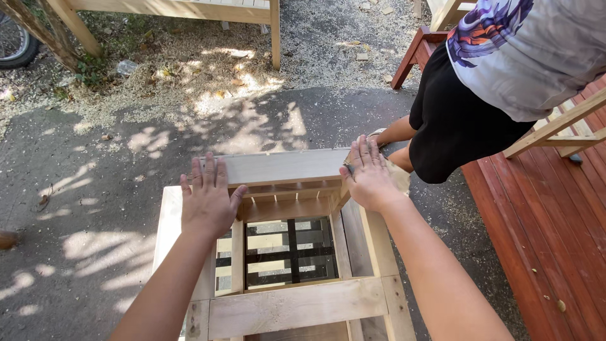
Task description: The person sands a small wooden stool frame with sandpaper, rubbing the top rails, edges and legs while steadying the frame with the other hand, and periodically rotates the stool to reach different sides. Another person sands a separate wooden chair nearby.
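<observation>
A pale wooden frame (297, 306), like an unfinished stool or chair, stands below me on dark pavement. A flat board (284, 165) lies across its far top edge. My left hand (208, 199) rests palm down on the board's left end, fingers spread. My right hand (371, 173) presses flat on the board's right end, over the frame's corner. Neither hand grips anything. Through the frame's open middle I see crossing slats and dark gaps.
Another person in a white printed shirt and black shorts (454, 120) stands close at the upper right. A red wooden deck (549, 221) runs along the right. Sawdust (189, 69) covers the ground beyond, near pale furniture legs (275, 35) and a tyre (14, 44).
</observation>
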### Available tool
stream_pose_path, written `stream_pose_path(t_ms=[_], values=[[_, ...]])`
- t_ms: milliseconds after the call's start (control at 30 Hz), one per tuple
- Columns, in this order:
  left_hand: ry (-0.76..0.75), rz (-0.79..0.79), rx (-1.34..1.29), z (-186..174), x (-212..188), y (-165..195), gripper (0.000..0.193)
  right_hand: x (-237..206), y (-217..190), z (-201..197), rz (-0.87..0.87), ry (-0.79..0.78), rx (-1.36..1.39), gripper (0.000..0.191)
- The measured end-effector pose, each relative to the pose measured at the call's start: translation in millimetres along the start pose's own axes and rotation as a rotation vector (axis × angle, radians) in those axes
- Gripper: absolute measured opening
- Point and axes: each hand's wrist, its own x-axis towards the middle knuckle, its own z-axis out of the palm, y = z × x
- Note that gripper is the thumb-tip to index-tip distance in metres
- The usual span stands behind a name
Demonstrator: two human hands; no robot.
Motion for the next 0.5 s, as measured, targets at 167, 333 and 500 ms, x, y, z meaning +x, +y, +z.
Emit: stream_pose_path(t_ms=[167, 333, 500], values=[[0.013, 0.082, 0.044, 0, 8, 1, 0.085, -97, -13, 2, -0.213, 0.058, -0.073, 0.078], [-0.043, 0.130, 0.183, -6, 13, 6, 0.089, -120, -9, 6, -0.131, -0.019, 0.083, 0.079], [-0.043, 0.170, 0.244, -9, 19, 4, 0.090, 0, 2, 6, -0.014, 0.061, -0.009, 0.073]])
